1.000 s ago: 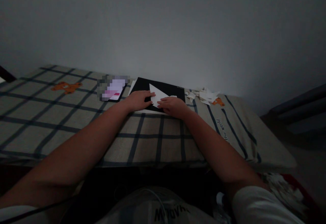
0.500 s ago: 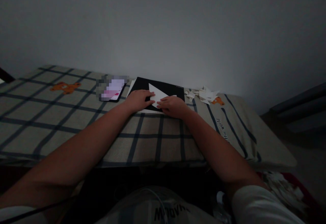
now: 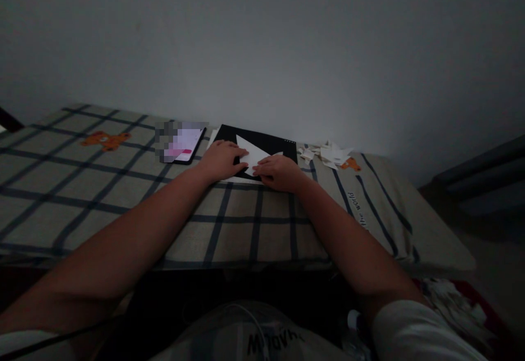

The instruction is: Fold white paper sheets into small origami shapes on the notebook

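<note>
A folded white sheet of paper (image 3: 253, 153) with a pointed upper corner lies on a black notebook-like board (image 3: 268, 138). My left hand (image 3: 221, 161) rests at the paper's left edge, its thumb and fingers apart and touching the sheet. From the right, my right hand (image 3: 279, 172) has its fingers drawn together on the paper's lower right part. Beneath that hand, the exact grip is hidden. White sheets show under the black board's left and front edges.
A tablet or phone (image 3: 189, 147) with a lit, partly blurred screen lies left of the board. To the right is a pile of white paper pieces (image 3: 330, 154). A checked cloth (image 3: 241, 230) covers the table, which meets a grey wall (image 3: 262, 49) behind.
The paper has shifted slightly left, with its upper point moving left. My left hand has moved a little the same way; my right hand has barely moved.
</note>
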Motion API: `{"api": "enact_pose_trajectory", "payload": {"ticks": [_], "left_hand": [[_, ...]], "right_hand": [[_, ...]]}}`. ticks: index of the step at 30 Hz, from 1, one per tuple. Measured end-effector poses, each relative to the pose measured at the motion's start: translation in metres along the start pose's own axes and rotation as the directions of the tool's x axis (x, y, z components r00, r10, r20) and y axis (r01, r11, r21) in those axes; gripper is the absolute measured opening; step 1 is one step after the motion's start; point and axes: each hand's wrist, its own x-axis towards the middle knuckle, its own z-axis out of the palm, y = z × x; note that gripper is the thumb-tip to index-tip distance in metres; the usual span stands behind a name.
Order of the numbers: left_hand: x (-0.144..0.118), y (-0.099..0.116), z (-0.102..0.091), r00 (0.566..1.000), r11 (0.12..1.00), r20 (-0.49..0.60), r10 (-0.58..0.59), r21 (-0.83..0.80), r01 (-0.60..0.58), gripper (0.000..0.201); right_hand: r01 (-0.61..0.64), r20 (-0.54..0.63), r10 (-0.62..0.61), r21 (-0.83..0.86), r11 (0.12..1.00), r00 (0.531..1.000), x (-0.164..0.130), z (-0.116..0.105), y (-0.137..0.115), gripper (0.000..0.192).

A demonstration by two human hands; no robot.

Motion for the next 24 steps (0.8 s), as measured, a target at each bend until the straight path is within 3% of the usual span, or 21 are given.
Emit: {"api": "enact_pose_trajectory", "payload": {"ticks": [4,8,14,18,22,24], "left_hand": [[0.0,-0.001,0.0,0.999,0.999,-0.054,0.002,-0.038,-0.004,0.045],[0.001,-0.005,0.01,0.996,0.99,-0.03,0.084,-0.107,-0.087,0.048],[0.001,-0.004,0.01,1.0,0.998,-0.008,0.015,-0.055,-0.015,0.047],[0.0,-0.004,0.005,0.999,0.999,-0.031,-0.009,-0.038,0.008,0.048],[0.002,-0.007,0.011,0.993,0.989,-0.071,0.097,-0.103,-0.104,0.046],[0.004,-0.009,0.016,0.984,0.971,-0.029,0.177,-0.158,-0.179,0.045]], "right_hand": [[0.027,-0.012,-0.026,0.06,0.998,1.0,0.003,0.007,0.0,0.03],[0.029,-0.013,-0.028,0.073,0.997,1.0,0.005,0.009,-0.001,0.032],[-0.006,-0.059,0.01,0.059,0.998,0.998,0.002,0.011,0.007,0.04],[0.015,-0.009,-0.015,-0.01,1.0,1.0,0.002,0.012,0.012,0.033],[0.027,0.019,-0.026,-0.038,0.999,0.999,0.004,0.011,0.01,0.03],[0.018,0.031,-0.016,-0.047,0.999,0.999,0.005,0.012,0.009,0.029]]}}
